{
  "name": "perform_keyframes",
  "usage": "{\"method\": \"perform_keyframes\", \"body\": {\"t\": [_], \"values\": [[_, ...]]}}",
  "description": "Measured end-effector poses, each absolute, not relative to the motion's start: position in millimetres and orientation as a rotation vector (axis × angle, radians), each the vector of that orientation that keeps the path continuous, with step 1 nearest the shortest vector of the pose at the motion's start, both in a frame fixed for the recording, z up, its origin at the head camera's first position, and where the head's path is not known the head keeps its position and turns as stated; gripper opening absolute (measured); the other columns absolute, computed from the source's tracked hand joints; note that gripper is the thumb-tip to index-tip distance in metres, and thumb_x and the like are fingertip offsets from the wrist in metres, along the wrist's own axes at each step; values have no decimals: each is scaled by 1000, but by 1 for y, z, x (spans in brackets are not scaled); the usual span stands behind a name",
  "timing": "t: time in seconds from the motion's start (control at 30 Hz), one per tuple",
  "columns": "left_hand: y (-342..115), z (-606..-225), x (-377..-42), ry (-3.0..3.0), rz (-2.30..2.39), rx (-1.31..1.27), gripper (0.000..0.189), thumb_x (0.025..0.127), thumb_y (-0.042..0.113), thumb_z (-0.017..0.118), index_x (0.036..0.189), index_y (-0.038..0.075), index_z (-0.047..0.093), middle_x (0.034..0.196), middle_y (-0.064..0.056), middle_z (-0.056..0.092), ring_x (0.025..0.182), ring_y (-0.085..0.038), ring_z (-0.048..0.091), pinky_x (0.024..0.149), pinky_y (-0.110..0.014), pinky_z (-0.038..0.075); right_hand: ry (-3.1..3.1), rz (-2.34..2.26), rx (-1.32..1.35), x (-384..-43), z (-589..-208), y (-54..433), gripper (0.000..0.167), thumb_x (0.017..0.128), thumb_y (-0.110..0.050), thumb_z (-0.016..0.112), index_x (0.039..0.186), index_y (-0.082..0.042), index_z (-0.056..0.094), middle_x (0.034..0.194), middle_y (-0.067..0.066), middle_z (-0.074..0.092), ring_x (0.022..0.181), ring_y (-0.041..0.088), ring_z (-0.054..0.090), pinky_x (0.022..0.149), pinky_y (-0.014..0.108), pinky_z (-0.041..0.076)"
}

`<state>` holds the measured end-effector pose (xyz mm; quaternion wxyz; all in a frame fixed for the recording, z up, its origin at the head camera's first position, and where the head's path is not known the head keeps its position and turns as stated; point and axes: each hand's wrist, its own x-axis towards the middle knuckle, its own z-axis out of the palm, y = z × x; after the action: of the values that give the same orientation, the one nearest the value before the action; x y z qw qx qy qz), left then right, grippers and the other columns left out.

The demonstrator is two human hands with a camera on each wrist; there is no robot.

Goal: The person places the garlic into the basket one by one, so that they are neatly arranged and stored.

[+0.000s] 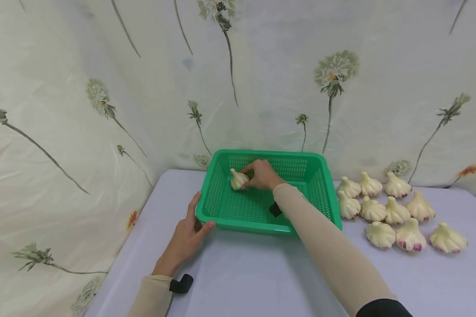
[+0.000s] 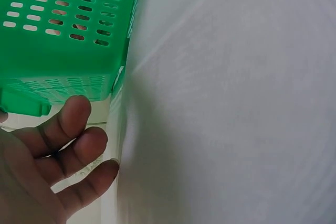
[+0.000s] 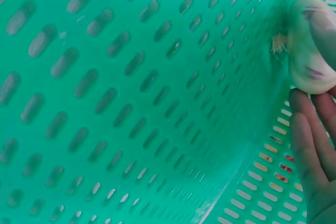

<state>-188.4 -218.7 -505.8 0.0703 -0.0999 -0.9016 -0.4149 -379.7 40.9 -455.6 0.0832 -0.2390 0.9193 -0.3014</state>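
A green perforated plastic basket point(image 1: 246, 226) stands on the table. Inside it, toward the left end, my right hand point(image 1: 263, 175) holds a garlic bulb point(image 1: 238, 179) between thumb and fingers. The right wrist view shows the bulb point(image 3: 310, 51) with its root end close to the basket floor point(image 3: 157, 87). My left hand point(image 1: 186, 240) grips the basket's front left corner, thumb at the front rim and fingers along the left side. In the left wrist view, the other fingers point(image 2: 86, 148) bend below the basket wall point(image 2: 58, 51).
Several more garlic bulbs point(image 1: 396, 213) sit in loose rows right of the basket, some close to its right side. A pale cloth covers the table point(image 1: 246, 277). Behind and to the left hangs a curtain point(image 1: 262, 88) printed with dandelions.
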Motion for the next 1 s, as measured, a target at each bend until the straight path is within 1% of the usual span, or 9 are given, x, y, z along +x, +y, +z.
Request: {"method": "perform_keyframes", "body": {"t": [0.17, 0.3, 0.53, 0.57, 0.6, 0.7, 0.77, 0.83, 1.0], "values": [[-219, -506, -189, -2712, -1254, -293, 89, 103, 46, 68, 169, 44, 8, 73, 7, 45, 68, -11, 50, 69, -32, 43, 2723, -939, -720, -380, -455, 42, 45, 87, -22, 91, 128, -8, 77, 128, 12, 75, 115, 31, 72, 93, 46, 60], [-219, -507, -189, -2710, -1253, -299, 89, 103, 46, 68, 169, 44, 8, 72, 6, 44, 66, -10, 48, 66, -31, 42, 2708, -960, -717, -381, -455, 41, 47, 88, -23, 90, 130, -8, 76, 130, 12, 74, 116, 31, 72, 94, 46, 60], [-220, -507, -189, -2710, -1245, -301, 89, 103, 45, 68, 169, 44, 8, 71, 4, 45, 63, -8, 44, 61, -28, 39, 2752, -940, -769, -382, -457, 40, 44, 90, -26, 89, 128, -9, 77, 124, 11, 76, 110, 30, 72, 95, 49, 58], [-220, -507, -189, -2709, -1250, -305, 89, 103, 45, 68, 170, 43, 9, 71, 4, 45, 63, -7, 44, 61, -28, 39, 2759, -935, -773, -382, -457, 40, 44, 89, -26, 89, 128, -9, 78, 124, 11, 77, 109, 29, 72, 97, 50, 57], [-220, -506, -189, -2707, -1253, -305, 89, 103, 45, 68, 170, 42, 9, 71, 4, 45, 63, -7, 44, 61, -28, 39, 2768, -929, -778, -383, -458, 40, 43, 89, -27, 89, 128, -9, 78, 123, 11, 77, 108, 29, 72, 103, 52, 54], [-220, -506, -188, -2703, -1258, -311, 89, 103, 45, 68, 170, 40, 10, 71, 5, 44, 62, -7, 43, 60, -28, 38, 2787, -912, -790, -383, -459, 41, 43, 89, -28, 89, 127, -10, 78, 122, 10, 78, 105, 29, 72, 108, 55, 49], [-220, -507, -189, -2700, -1255, -311, 89, 103, 45, 68, 170, 41, 10, 70, 7, 42, 62, -6, 41, 60, -27, 38, 2789, -906, -798, -384, -459, 40, 44, 90, -29, 89, 128, -10, 78, 122, 9, 78, 105, 28, 72, 109, 55, 48], [-220, -507, -189, -2698, -1248, -308, 89, 103, 46, 68, 170, 42, 9, 69, 8, 41, 61, -5, 39, 59, -27, 37, 2783, -904, -802, -384, -460, 40, 44, 90, -29, 88, 128, -10, 78, 123, 9, 78, 106, 29, 72, 103, 54, 52], [-220, -507, -190, -2699, -1242, -295, 89, 103, 48, 68, 169, 44, 9, 66, 10, 38, 58, -3, 34, 56, -26, 33, 2783, -874, -799, -385, -460, 38, 45, 91, -33, 87, 130, -11, 77, 127, 10, 77, 114, 30, 71, 113, 57, 45]]}}
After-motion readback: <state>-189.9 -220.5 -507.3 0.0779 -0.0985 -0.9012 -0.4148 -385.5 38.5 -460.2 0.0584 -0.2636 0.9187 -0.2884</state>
